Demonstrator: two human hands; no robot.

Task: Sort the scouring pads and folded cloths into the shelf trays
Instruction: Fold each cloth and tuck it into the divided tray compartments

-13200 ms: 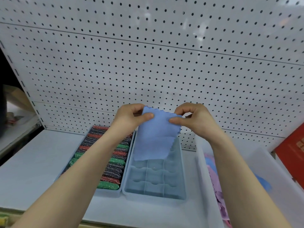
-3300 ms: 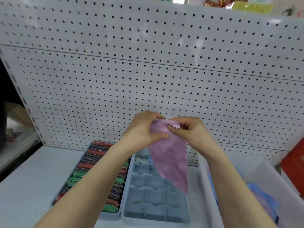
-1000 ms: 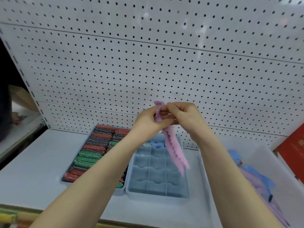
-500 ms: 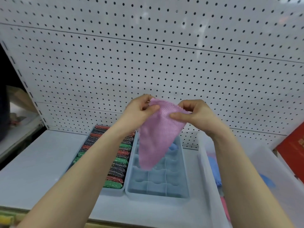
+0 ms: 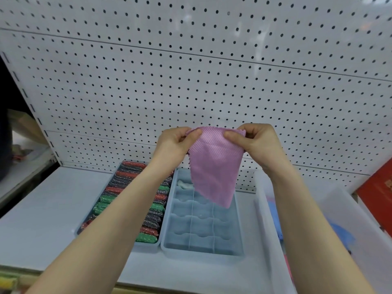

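Note:
A pink cloth (image 5: 215,166) hangs spread in the air above the divided blue-grey tray (image 5: 167,247). My left hand (image 5: 176,143) pinches its upper left corner and my right hand (image 5: 256,141) pinches its upper right corner. The cloth's lower tip dangles over the tray's back compartments, where a whitish folded cloth (image 5: 183,184) lies at the far left. To the left, a second tray (image 5: 146,248) is packed with red, green and dark glittery scouring pads (image 5: 152,219).
A clear plastic bin (image 5: 265,219) at the right holds loose blue cloths (image 5: 341,232). White pegboard (image 5: 191,81) backs the shelf (image 5: 48,204). A red box (image 5: 377,196) stands at the far right.
The pink cloth, bunched between both hands a second ago, is now stretched wider between them, with my hands farther apart.

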